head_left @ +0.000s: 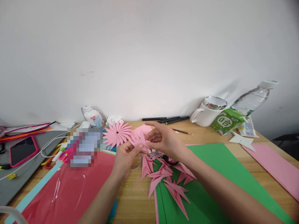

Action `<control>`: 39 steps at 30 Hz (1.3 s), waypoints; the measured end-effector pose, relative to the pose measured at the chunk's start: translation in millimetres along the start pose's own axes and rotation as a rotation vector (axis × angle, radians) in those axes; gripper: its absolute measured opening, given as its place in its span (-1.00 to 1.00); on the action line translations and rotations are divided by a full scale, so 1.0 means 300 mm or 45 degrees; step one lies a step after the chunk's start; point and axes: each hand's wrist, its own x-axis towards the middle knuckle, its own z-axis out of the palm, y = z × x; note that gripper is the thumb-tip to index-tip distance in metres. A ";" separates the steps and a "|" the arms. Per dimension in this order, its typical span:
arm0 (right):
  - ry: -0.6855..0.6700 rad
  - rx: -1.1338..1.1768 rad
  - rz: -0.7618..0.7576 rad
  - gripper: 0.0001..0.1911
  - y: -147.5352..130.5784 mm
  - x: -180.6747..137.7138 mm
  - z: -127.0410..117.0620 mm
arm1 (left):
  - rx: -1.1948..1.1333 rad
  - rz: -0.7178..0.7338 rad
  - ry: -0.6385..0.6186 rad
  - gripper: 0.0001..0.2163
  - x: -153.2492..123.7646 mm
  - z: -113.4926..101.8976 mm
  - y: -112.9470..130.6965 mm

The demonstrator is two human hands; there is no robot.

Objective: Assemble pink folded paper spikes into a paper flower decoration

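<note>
Both hands meet above the middle of the table around a pink folded paper piece [138,139] with pointed tips. My left hand [126,155] grips its lower edge, thumb on top. My right hand [163,137] closes on its right side with bent fingers. Just left of it lies a pink paper pinwheel [117,133] with many points and a small hole in its centre. Below my right hand, several loose pink folded pieces [174,186] lie on green paper [210,174]. Scissors [169,159] with dark handles are partly hidden among them.
Red paper in clear wrap [70,186] lies at left, near a phone [24,151]. Along the wall stand a small white bottle [93,116], black pens [173,119], a white mug [209,111], a green box [227,121] and a tilted water bottle [253,98]. Pink paper [275,165] lies at right.
</note>
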 end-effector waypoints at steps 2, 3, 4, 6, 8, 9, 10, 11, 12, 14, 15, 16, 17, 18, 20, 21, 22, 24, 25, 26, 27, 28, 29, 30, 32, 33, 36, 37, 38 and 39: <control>0.014 0.045 0.034 -0.31 -0.002 0.001 0.000 | 0.013 -0.012 -0.001 -0.81 -0.001 -0.001 -0.001; 0.017 0.062 0.050 -0.31 -0.004 0.001 0.000 | 0.019 -0.018 -0.005 -0.81 -0.001 -0.001 -0.001; 0.019 0.074 0.065 -0.31 -0.006 0.002 -0.002 | 0.022 -0.025 -0.012 -0.81 -0.001 -0.001 -0.001; 0.017 0.087 0.105 -0.31 -0.009 0.003 -0.005 | 0.013 -0.034 -0.027 -0.82 0.000 0.001 0.001; 0.008 0.102 0.158 -0.32 -0.010 0.005 -0.009 | -0.008 -0.036 -0.040 -0.82 0.001 0.003 0.003; 0.005 0.114 0.180 -0.32 -0.010 0.007 -0.010 | -0.021 -0.036 -0.043 -0.82 0.002 0.004 0.005; 0.002 0.129 0.197 -0.32 -0.010 0.008 -0.011 | -0.033 -0.037 -0.042 -0.82 0.002 0.005 0.006; -0.001 0.146 0.211 -0.32 -0.009 0.009 -0.011 | -0.043 -0.038 -0.040 -0.82 0.002 0.005 0.007; -0.001 0.159 0.220 -0.32 -0.008 0.010 -0.010 | -0.051 -0.040 -0.035 -0.81 0.002 0.006 0.009; 0.002 0.175 0.223 -0.33 -0.007 0.010 -0.008 | -0.057 -0.045 -0.026 -0.80 0.001 0.007 0.011; 0.003 0.176 0.221 -0.34 -0.008 0.010 -0.006 | -0.057 -0.048 -0.023 -0.80 0.000 0.008 0.012; 0.004 0.174 0.215 -0.34 -0.008 0.010 -0.004 | -0.056 -0.051 -0.018 -0.80 0.000 0.008 0.012; 0.005 0.169 0.206 -0.35 -0.009 0.009 -0.003 | -0.057 -0.053 -0.010 -0.80 -0.001 0.008 0.012; 0.008 0.162 0.196 -0.35 -0.009 0.008 -0.001 | -0.060 -0.051 0.002 -0.79 -0.002 0.008 0.012; 0.014 0.151 0.173 -0.36 -0.009 0.008 0.002 | -0.067 -0.047 0.036 -0.79 -0.003 0.009 0.010; 0.018 0.151 0.162 -0.37 -0.008 0.008 0.004 | -0.069 -0.047 0.056 -0.79 -0.002 0.009 0.010; 0.025 0.152 0.155 -0.37 -0.007 0.008 0.006 | -0.070 -0.048 0.074 -0.78 -0.002 0.009 0.009; 0.040 0.161 0.152 -0.39 -0.003 0.009 0.010 | -0.064 -0.050 0.096 -0.77 -0.001 0.010 0.009; 0.046 0.167 0.157 -0.40 -0.001 0.009 0.012 | -0.060 -0.045 0.100 -0.77 -0.001 0.010 0.009; 0.050 0.174 0.166 -0.41 0.002 0.010 0.014 | -0.054 -0.035 0.102 -0.77 -0.001 0.010 0.009; 0.049 0.185 0.177 -0.41 0.006 0.011 0.016 | -0.045 -0.022 0.100 -0.78 -0.001 0.010 0.008; 0.040 0.199 0.187 -0.42 0.010 0.012 0.017 | -0.033 -0.005 0.097 -0.79 -0.002 0.009 0.008; 0.028 0.216 0.196 -0.42 0.016 0.013 0.018 | -0.018 0.014 0.094 -0.80 -0.003 0.008 0.007; 0.017 0.234 0.206 -0.41 0.022 0.015 0.018 | 0.001 0.034 0.095 -0.82 -0.003 0.007 0.006; -0.002 0.262 0.225 -0.39 0.033 0.018 0.016 | 0.039 0.064 0.100 -0.84 -0.004 0.006 0.005; -0.007 0.261 0.239 -0.38 0.037 0.019 0.014 | 0.059 0.071 0.102 -0.85 -0.005 0.006 0.005; -0.019 0.199 0.298 -0.37 0.039 0.021 0.003 | 0.113 0.059 0.103 -0.83 -0.006 0.008 0.007; -0.027 0.175 0.318 -0.37 0.036 0.021 -0.001 | 0.127 0.052 0.099 -0.83 -0.006 0.009 0.007; -0.036 0.159 0.340 -0.37 0.033 0.021 -0.005 | 0.139 0.043 0.098 -0.81 -0.007 0.011 0.007; -0.046 0.155 0.362 -0.37 0.029 0.021 -0.009 | 0.150 0.034 0.098 -0.80 -0.007 0.012 0.006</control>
